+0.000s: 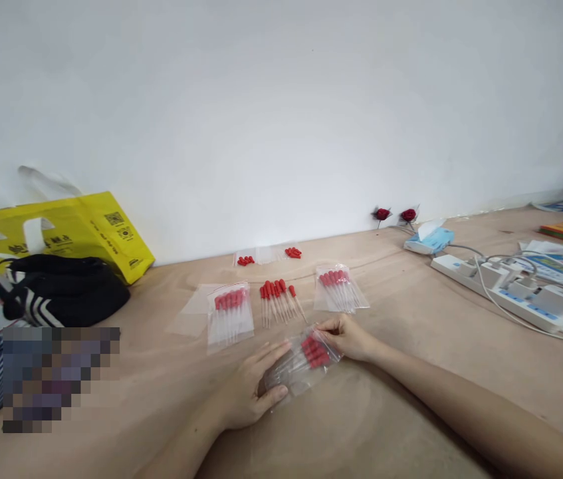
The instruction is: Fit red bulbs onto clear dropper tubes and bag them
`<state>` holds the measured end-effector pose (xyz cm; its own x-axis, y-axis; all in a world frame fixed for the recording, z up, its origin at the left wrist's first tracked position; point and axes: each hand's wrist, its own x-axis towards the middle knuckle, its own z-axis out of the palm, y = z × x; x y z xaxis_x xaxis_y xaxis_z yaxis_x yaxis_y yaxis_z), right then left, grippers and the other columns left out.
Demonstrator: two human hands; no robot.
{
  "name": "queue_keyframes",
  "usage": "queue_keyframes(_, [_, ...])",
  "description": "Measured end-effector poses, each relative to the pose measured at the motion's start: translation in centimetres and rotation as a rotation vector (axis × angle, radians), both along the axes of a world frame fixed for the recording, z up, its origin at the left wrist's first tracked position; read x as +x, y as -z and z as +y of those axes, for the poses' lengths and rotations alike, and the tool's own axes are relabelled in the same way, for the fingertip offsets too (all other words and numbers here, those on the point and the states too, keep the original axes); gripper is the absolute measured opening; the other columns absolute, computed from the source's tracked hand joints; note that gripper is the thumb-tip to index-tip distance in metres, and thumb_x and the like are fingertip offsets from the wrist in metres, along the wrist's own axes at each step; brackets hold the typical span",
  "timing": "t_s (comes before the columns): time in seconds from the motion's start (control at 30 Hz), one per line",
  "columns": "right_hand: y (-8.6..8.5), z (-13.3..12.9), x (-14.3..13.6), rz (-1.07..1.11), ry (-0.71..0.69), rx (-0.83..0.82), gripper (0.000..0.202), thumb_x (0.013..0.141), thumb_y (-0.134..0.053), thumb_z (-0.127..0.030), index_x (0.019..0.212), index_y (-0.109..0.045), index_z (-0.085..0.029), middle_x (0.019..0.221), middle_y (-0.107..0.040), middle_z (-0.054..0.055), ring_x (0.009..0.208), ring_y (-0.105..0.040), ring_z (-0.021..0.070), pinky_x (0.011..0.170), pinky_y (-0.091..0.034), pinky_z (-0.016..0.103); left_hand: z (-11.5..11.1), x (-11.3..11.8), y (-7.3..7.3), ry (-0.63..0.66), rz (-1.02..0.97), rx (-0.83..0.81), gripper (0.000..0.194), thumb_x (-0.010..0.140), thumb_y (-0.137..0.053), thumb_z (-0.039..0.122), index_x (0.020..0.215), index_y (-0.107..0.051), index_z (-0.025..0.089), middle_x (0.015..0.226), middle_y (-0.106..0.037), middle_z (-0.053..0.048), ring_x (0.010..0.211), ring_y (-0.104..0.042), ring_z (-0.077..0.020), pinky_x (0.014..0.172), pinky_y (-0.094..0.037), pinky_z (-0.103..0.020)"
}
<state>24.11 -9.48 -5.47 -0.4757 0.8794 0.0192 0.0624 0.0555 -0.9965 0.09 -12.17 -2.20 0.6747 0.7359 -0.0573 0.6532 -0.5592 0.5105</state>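
A clear zip bag [295,372] of droppers with red rubber bulbs lies tilted in front of me. Around its lower left end are the thumb and fingers of my left hand [251,389]. At the upper right my right hand [343,336] pinches the bag's mouth edge, beside the red bulbs. Several loose droppers [277,303] lie side by side just beyond. Flanking them are two more filled bags, a left bag [231,316] and a right bag [338,289]. Farther back, small red bulbs [293,253] rest on clear plastic by the wall.
Flat empty bags [189,319] lie at left. Behind them stand a yellow tote bag [112,233] and a black pouch [76,289]. To the right are a tissue pack [428,239], a power strip [503,296] with cables, printed sheets [560,266] and two dark red roses [407,215].
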Motion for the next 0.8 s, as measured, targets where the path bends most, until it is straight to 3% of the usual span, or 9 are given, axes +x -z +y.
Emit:
queue_keyframes(0.13, [-0.3,0.6,1.2,-0.229,0.079,0.238,0.027,0.075,-0.050,-0.037,0.070,-0.067,-0.017,0.069,-0.067,0.001,0.065,-0.061,0.0163,0.060,-0.046,0.026,-0.1,0.3,-0.4,0.017,0.001,0.019,0.053,0.080,-0.050,0.030,0.130,-0.034,0.029,0.139,-0.031,-0.001,0.127,-0.026,-0.0257,0.102,-0.025,-0.047])
queue_keyframes(0.27, [-0.9,3.8,2.1,-0.401,0.416,0.261,0.015,0.067,-0.054,-0.025,0.054,-0.057,-0.016,0.051,-0.057,-0.002,0.051,-0.053,0.0122,0.049,-0.039,0.022,-0.1,0.5,-0.4,0.033,0.002,0.032,0.048,0.079,-0.050,0.027,0.126,-0.041,0.026,0.138,-0.032,-0.002,0.126,-0.028,-0.0240,0.103,-0.024,-0.046])
queue_keyframes(0.37, [-1.4,6.9,0.9,-0.453,0.533,0.257,0.010,0.061,-0.059,-0.022,0.055,-0.052,-0.017,0.057,-0.057,-0.001,0.056,-0.053,0.0131,0.053,-0.039,0.023,-0.1,0.5,-0.5,0.045,-0.014,0.057,0.048,0.079,-0.050,0.027,0.126,-0.040,0.027,0.137,-0.034,-0.002,0.126,-0.029,-0.0231,0.103,-0.022,-0.047])
queue_keyframes(0.5, [-1.5,9.7,-2.7,-0.529,0.603,0.203,0.018,0.051,-0.068,-0.019,0.061,-0.053,-0.018,0.065,-0.060,0.005,0.072,-0.057,0.0209,0.059,-0.040,0.026,-0.2,0.5,-0.7,0.062,-0.045,0.049,0.044,0.082,-0.048,0.027,0.125,-0.043,0.026,0.136,-0.037,-0.003,0.125,-0.031,-0.0222,0.103,-0.023,-0.046])
queue_keyframes(0.63, [-1.5,11.0,-5.4,-0.550,0.611,0.132,0.015,0.054,-0.066,-0.013,0.058,-0.053,-0.018,0.061,-0.060,0.009,0.074,-0.059,0.0254,0.058,-0.041,0.028,-0.2,0.2,-0.4,0.054,-0.076,0.080,0.039,0.081,-0.047,0.026,0.120,-0.048,0.025,0.133,-0.041,-0.004,0.124,-0.032,-0.0231,0.104,-0.021,-0.047])
queue_keyframes(0.73, [-2.0,11.2,-5.0,-0.508,0.619,0.107,0.012,0.058,-0.064,-0.014,0.067,-0.056,-0.017,0.060,-0.060,0.008,0.070,-0.059,0.0233,0.056,-0.041,0.028,-0.1,-0.1,0.1,0.063,-0.102,0.106,0.041,0.078,-0.051,0.023,0.119,-0.049,0.026,0.131,-0.043,-0.004,0.123,-0.033,-0.0238,0.104,-0.021,-0.047])
queue_keyframes(0.8, [-2.3,10.7,-3.6,-0.445,0.634,0.120,0.021,0.063,-0.060,-0.017,0.083,-0.055,-0.017,0.064,-0.059,0.006,0.067,-0.059,0.0191,0.056,-0.042,0.026,-0.1,-0.1,0.2,0.069,-0.110,0.110,0.041,0.078,-0.051,0.023,0.119,-0.049,0.026,0.131,-0.044,-0.004,0.123,-0.034,-0.0237,0.104,-0.022,-0.046])
